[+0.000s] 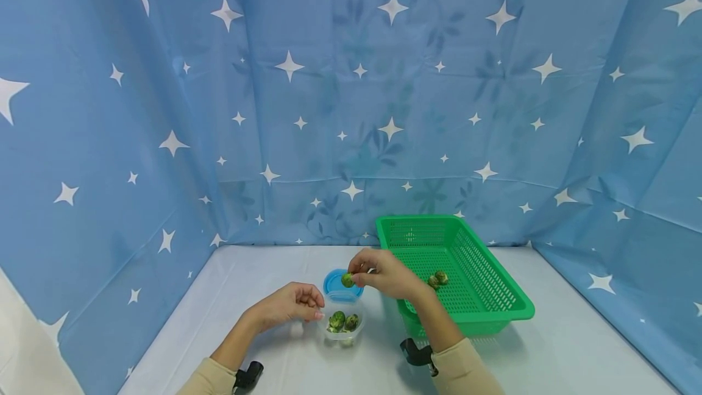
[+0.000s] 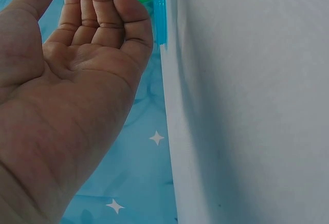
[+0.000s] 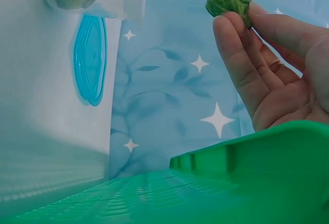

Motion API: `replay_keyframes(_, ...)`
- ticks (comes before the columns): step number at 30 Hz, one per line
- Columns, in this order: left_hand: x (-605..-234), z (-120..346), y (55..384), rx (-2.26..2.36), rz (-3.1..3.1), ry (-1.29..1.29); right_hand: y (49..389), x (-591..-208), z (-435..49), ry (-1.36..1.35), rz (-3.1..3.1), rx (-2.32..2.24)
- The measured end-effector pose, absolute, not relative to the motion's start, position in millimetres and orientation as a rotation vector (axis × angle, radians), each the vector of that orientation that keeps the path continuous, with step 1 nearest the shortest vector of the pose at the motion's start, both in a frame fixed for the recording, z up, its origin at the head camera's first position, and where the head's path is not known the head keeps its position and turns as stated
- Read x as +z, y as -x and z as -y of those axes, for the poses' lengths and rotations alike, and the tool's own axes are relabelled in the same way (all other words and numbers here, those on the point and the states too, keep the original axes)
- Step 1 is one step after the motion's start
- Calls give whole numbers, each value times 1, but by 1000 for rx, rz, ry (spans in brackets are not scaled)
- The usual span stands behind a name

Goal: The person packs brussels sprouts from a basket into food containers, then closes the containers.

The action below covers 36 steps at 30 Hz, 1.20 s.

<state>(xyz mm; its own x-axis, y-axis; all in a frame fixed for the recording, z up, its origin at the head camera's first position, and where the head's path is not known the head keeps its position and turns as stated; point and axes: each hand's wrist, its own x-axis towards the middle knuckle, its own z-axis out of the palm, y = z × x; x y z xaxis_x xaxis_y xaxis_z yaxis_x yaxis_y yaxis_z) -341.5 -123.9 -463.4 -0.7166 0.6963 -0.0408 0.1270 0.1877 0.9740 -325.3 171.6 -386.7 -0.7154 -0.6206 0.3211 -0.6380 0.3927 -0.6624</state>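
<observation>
My right hand (image 1: 384, 272) pinches a green Brussels sprout (image 3: 229, 3) between thumb and fingertips. In the head view that hand is above the blue lid (image 1: 334, 286), which lies behind a small clear plastic container (image 1: 359, 328). Several Brussels sprouts (image 1: 337, 320) sit inside the container. At its left rim is my left hand (image 1: 290, 308), fingers loosely bent and the thumb tip right by the edge. The left wrist view shows this hand's palm (image 2: 77, 80) bare, with nothing in it.
A green perforated basket (image 1: 496, 267) stands on the right of the white table (image 1: 263, 358), with a few Brussels sprouts (image 1: 437, 279) on its floor. Its near left rim passes under my right forearm. A blue star-patterned curtain (image 1: 351, 108) closes off the back and sides.
</observation>
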Motion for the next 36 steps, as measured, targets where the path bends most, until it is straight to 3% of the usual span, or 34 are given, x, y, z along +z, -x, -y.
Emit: replay_keyframes(36, -463, 124, 341, 1552, -1983, -776, 322, -393, -165, -1288, 2888, 1081)
